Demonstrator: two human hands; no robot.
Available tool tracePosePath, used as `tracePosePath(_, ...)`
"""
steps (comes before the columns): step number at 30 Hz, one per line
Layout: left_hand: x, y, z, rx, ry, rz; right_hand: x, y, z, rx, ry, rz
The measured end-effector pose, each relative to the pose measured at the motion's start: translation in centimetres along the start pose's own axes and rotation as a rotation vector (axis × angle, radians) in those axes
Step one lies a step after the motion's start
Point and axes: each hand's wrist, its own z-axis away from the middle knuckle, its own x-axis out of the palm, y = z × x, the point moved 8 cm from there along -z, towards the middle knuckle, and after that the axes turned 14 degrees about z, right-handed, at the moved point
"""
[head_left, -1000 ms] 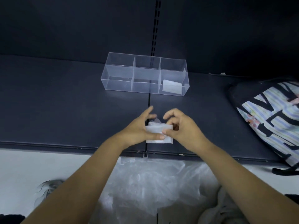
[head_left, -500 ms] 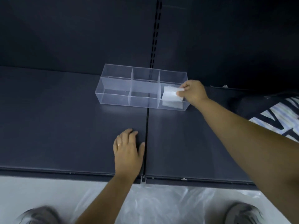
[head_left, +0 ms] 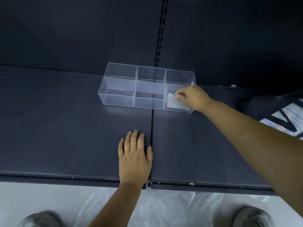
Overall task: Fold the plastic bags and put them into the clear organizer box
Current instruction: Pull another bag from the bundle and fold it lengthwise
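The right hand (head_left: 191,97) reaches into the right-end compartment of the clear organizer box (head_left: 119,86), which stands near the shelf's (head_left: 57,128) back edge. Its fingers pinch a folded plastic bag (head_left: 171,96) just above a second folded bag (head_left: 177,106) lying inside. The left hand (head_left: 134,156) lies flat, fingers straight, by the front edge.

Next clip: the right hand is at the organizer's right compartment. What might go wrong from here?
1. The right hand pinches the folded plastic bag in the right compartment; released, it may spring open.
2. The left hand rests flat on the shelf, not on the clear organizer box, so a push could slide it.
3. Loose plastic lies on the floor below the shelf: a slip hazard.
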Motion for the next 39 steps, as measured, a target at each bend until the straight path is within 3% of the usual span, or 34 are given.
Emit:
tracePosePath(2, 0.1, 0.0, 0.0, -0.002, -0.012, -0.005, 0.4, 0.0, 0.3, 0.023, -0.097, 0.018)
tracePosePath(4, 0.1, 0.0, 0.0, -0.006, -0.028, 0.001, -0.5, -0.2, 0.8, 0.058, -0.071, 0.012)
tracePosePath(8, 0.1, 0.1, 0.2, -0.015, -0.056, 0.016, -4.9, -3.3, 7.4, 0.072, 0.447, -0.132)
tracePosePath(10, 0.2, 0.2, 0.2, -0.015, -0.072, 0.025, -3.8, -6.7, 13.9, 0.009, 0.551, -0.212)
tracePosePath(12, 0.5, 0.1, 0.0, -0.025, -0.103, 0.037, 0.3, -11.0, 20.8, -0.164, 0.444, -0.220)
tracePosePath(15, 1.2, -0.3, 0.0, -0.029, -0.194, -0.001, 9.4, -14.5, 28.5, -0.364, 0.109, 0.100)
tracePosePath(16, 1.5, -0.4, 0.2, -0.021, -0.234, -0.034, 12.5, -13.8, 29.8, -0.320, -0.099, 0.196)
tracePosePath(18, 1.7, -0.7, 0.7, 0.001, -0.311, -0.104, 16.3, -11.3, 31.3, -0.135, -0.321, 0.213)
tracePosePath(21, 1.0, -1.4, 2.4, 0.043, -0.411, -0.169, 15.5, -9.6, 30.9, 0.000, -0.218, 0.162)
tracePosePath(24, -0.8, -1.6, 4.6, 0.010, -0.579, -0.088, 11.7, -9.1, 29.9, 0.055, -0.176, -0.195)
tracePosePath(26, -2.6, -0.8, 6.0, -0.122, -0.728, 0.114, 7.9, -8.7, 28.9, 0.082, -0.178, -0.480)
tracePosePath(28, -4.9, 1.3, 7.8, -0.319, -0.893, 0.478, 3.3, -8.7, 27.9, 0.052, -0.191, -0.684)
tracePosePath(30, -7.7, 4.6, 8.8, -0.329, -0.969, 0.700, -0.9, -8.3, 27.2, 0.045, -0.211, -0.805)
tracePosePath(36, -12.3, 13.9, 9.6, -0.075, -1.060, 0.921, -9.2, -5.6, 26.1, 0.197, -0.163, -1.145)
tracePosePath(39, -13.1, 14.2, 8.8, -0.118, -0.855, 0.897, -10.1, -4.2, 26.3, 0.304, -0.157, -1.194)
